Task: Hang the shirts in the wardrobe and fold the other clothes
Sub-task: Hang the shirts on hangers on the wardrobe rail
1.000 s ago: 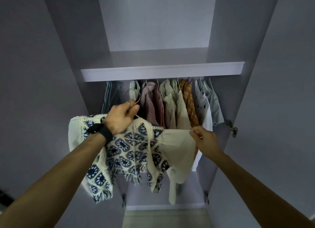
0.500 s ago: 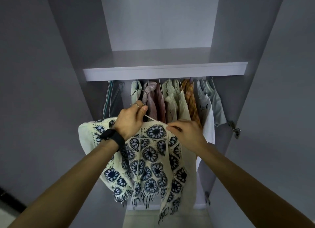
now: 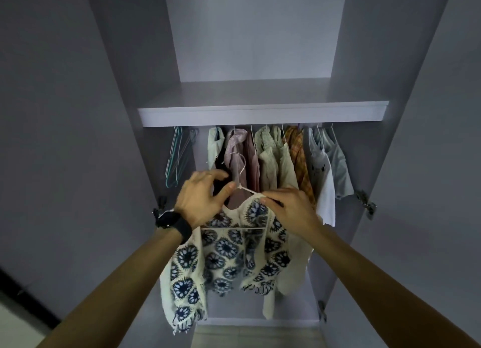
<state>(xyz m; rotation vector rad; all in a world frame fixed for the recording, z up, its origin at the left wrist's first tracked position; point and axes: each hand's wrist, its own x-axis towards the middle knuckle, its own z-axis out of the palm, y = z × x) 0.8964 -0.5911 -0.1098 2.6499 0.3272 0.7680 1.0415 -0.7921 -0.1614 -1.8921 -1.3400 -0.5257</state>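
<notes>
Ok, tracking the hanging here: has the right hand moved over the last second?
Yes. The right hand has shifted left, from in front of the white shirt to below the cream shirt, pinching the crochet top at its shoulder.

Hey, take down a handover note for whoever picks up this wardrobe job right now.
Left hand holds the white wire hanger at its neck, hook not yet hung.
Right hand pinches the cream crochet shirt with navy flowers at its shoulder, on the hanger.
Done: several garments hang under the grey shelf.
To do: settle the shirt, hook the hanger up; clothes for folding are out of view.
</notes>
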